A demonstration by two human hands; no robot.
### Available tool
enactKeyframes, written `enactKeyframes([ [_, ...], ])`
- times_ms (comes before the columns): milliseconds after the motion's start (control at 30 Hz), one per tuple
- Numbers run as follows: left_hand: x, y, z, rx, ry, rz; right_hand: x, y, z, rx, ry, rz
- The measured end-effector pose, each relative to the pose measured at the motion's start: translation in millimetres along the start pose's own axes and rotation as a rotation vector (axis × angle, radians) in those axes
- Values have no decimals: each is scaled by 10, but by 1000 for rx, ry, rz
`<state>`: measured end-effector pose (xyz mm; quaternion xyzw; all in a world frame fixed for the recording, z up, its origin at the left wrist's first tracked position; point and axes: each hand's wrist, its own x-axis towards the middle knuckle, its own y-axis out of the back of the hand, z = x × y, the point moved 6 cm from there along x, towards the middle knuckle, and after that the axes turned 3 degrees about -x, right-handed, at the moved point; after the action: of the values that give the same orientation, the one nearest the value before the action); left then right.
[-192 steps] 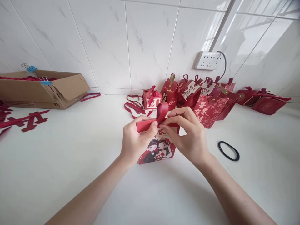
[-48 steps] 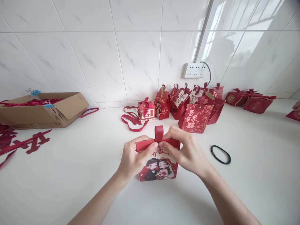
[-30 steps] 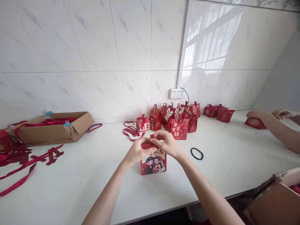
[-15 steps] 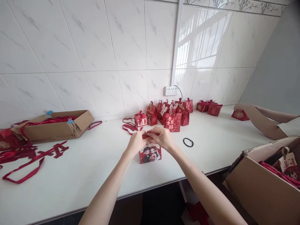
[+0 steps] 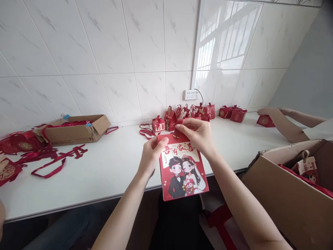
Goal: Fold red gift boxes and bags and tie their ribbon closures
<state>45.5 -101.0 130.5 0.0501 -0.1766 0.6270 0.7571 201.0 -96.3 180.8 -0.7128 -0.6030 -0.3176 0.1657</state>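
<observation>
A red gift box printed with a cartoon bride and groom and gold-red lettering is held up in front of me, over the table's front edge. My left hand grips its upper left edge, thumb on the front face. At the top, my right hand pinches a short dark red ribbon between thumb and fingers. The ribbon rises from the box's top edge, with a small gold-coloured bit at its base. Fingers behind the box are hidden.
Several red gift boxes stand along the tiled wall. An open carton of red ribbon and loose ribbons lie left. At right, another person's hand touches a red box, behind a large carton.
The gift box has been lifted off the table and brought closer to me. My left hand has gone from its top to its left edge; my right hand stays at the top.
</observation>
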Motion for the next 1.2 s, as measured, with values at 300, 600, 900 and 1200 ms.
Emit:
enactKeyframes([
  [300, -278, -297, 289, 73, -48, -76, -331, 216, -529, -174, 150, 51],
  [600, -400, -458, 449, 241, -223, 42, -390, 327, -627, -93, 156, 76],
  [900, -395, -394, 445, 269, -225, 146, -467, 371, -502, -1, -9, -42],
  [1200, -383, -423, 473, 258, -201, 92, -558, 334, -425, -12, -35, -170],
])
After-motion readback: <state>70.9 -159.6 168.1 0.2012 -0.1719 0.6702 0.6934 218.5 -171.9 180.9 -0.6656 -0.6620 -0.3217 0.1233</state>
